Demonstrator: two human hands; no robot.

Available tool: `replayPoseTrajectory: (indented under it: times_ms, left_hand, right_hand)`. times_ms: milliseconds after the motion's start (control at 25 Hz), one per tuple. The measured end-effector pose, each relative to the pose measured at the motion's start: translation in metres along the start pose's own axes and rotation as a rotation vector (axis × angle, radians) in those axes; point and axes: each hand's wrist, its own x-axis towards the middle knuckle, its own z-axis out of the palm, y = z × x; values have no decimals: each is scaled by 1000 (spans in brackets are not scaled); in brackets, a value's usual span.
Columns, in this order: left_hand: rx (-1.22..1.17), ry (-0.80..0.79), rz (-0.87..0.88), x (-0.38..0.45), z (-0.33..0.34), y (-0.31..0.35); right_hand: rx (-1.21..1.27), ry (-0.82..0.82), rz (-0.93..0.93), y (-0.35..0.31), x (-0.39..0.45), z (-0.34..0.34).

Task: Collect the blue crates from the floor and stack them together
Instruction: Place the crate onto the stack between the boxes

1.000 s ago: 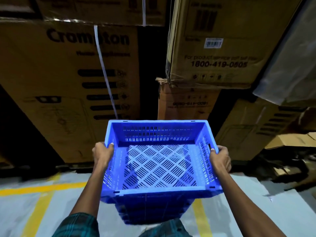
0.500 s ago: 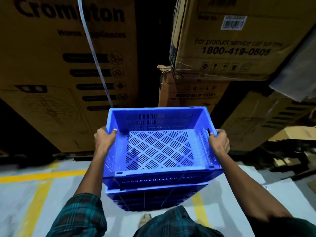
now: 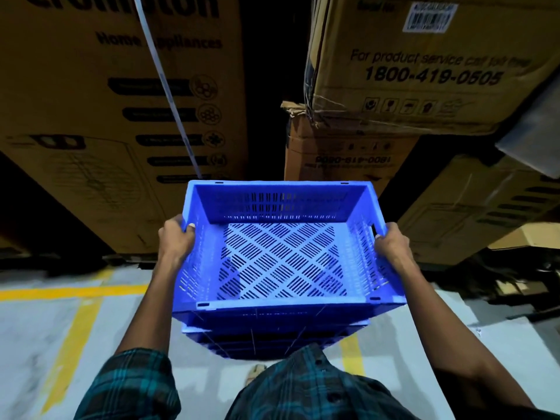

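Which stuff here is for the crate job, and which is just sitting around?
For the job: top blue crate, crates beneath it, left hand, right hand.

Just around: cardboard boxes, white strap, yellow floor lines.

The top crate [image 3: 281, 262] is bright blue, its floor slotted in a diamond lattice. The cardboard boxes [image 3: 424, 65] are brown with black print. The floor [image 3: 36, 338] is pale grey, lined in yellow. The shirt sleeve [image 3: 133, 386] is teal-and-black plaid.
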Motion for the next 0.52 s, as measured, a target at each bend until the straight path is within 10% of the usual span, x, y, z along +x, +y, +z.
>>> replayPoseTrajectory:
  times_ms: [520]
  left_hand:
    - [-43,-60,-30,7,-1,-14]
  right_hand:
    - [-45,22,-47,-1,-12,18]
